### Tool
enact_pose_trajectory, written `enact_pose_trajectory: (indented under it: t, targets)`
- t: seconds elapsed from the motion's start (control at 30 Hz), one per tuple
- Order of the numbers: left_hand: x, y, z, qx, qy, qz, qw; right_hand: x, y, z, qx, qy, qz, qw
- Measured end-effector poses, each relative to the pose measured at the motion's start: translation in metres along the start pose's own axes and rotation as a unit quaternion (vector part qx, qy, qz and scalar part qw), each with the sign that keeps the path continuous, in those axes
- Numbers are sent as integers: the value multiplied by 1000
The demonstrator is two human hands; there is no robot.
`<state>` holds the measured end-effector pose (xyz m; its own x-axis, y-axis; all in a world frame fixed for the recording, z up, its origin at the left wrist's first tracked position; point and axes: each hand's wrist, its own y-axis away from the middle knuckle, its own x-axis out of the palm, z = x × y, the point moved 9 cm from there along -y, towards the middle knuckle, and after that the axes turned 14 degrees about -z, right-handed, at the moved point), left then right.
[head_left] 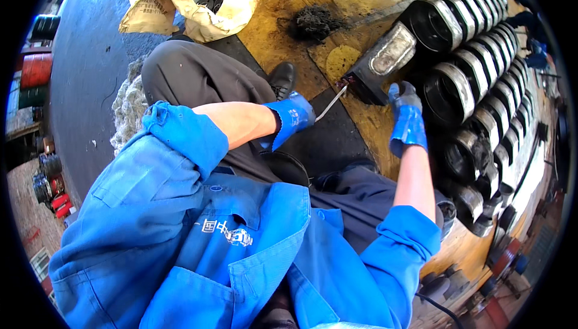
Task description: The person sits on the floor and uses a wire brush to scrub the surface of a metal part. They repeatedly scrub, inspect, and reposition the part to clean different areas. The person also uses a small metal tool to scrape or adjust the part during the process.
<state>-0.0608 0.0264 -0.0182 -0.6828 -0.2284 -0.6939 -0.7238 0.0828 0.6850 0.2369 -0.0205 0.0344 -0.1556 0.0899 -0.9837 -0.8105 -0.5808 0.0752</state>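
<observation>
My left hand [296, 115], in a blue rubber glove, is closed round a thin, pale metal rod [330, 105]. The rod's far tip meets the left end of a dark, blocky metal part [385, 58] with a worn, bright oval outline on its face. Something reddish shows at that end, too small to make out. My right hand [406, 109], in a blue glove with greyish fingers, grips the near edge of this metal part. Some of its fingertips are hidden.
Right of the metal part lie stacked rows of hollow black metal pieces with bright bands [451, 94]. Beyond it is a pile of dark, greasy-looking scrap [316, 23]. An open tan sack [223, 10] stands at the far left. Grey-white fibrous waste [127, 109] lies beside my left leg.
</observation>
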Motion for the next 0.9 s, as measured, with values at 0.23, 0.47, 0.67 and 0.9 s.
enact_pose_trajectory:
  t: [0.23,0.47,0.67,0.9]
  targets:
    - [2,-26,0,59,17,-36,997,-133,45,11,-66,-189,-90,976]
    - [-45,0,-7,-62,-95,-58,992,-163,85,6,-93,-295,-90,947]
    - [-58,6,-8,-67,-101,-54,991,-168,81,3,-92,-243,-72,963]
    - [-41,-5,-2,-89,-100,-71,988,-186,82,-2,-101,-238,-113,959]
